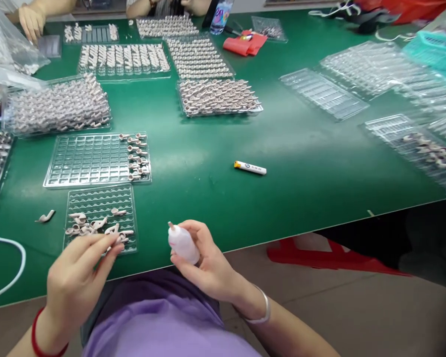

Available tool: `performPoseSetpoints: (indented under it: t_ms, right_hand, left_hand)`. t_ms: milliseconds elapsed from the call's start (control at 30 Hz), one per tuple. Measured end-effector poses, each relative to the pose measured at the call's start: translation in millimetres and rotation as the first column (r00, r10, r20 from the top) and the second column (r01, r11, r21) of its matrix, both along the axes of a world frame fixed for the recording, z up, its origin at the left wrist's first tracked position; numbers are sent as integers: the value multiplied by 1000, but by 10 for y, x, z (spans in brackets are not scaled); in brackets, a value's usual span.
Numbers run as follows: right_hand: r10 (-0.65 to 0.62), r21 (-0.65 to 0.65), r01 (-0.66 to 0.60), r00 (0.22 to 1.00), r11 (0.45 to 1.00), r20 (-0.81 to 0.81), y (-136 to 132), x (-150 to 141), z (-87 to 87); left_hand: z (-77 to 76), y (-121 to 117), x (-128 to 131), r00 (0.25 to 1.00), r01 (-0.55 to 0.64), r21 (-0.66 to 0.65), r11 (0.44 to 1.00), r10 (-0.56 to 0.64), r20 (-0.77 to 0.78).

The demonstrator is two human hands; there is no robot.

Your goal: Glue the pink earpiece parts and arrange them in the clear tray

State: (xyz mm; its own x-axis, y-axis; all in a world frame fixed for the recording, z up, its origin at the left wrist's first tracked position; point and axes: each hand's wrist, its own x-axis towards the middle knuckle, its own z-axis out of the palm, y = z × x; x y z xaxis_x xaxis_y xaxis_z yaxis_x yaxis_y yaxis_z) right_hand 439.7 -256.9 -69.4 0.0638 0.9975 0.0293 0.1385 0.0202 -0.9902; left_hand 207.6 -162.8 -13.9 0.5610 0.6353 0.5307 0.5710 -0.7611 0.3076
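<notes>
Clamping rounded white plastic bottle in right hand | pinching curved beige piece with left hand, over clear ridged plastic tray | bordering: smooth green tabletop, grey floor

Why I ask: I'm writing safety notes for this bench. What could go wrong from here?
The squeeze bottle is tilted in the right hand with its nozzle up; a hard squeeze might spill some liquid, if it holds any. The left hand works at a jumbled heap of small parts, so a neighbour could get knocked. One loose part lies outside the small tray and might get swept away.
</notes>
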Motion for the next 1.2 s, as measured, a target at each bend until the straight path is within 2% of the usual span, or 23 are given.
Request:
performPoseSetpoints:
  t_ms: [67,167,233,333,467,667,1200]
  right_hand:
    - [11,109,-15,999,994,40,-59,-82,-35]
    - [-1,290,-46,987,956,159,-95,-152,-58]
    - [6,377,-102,969,921,248,-89,-160,-49]
    - [27,439,-178,944,880,329,-66,-154,-25]
    - [54,444,-240,919,863,390,-47,-162,-1]
    - [57,411,-267,888,872,455,-42,-180,12]
    - [54,403,-267,883,875,466,-54,-182,-13]
  left_hand:
    - [-78,-199,-78,1000,0,-22,1000,-1,-10]
    - [-212,-404,-176,996,-31,-13,999,29,-85]
    - [-287,-475,-219,991,-51,5,999,52,-125]
    - [-351,-517,-249,987,-74,12,997,75,-144]
    - [-372,-527,-251,986,-77,16,997,79,-146]
    - [-395,-539,-248,986,-74,-3,997,72,-148]
    - [-387,-535,-230,987,-87,-21,996,84,-138]
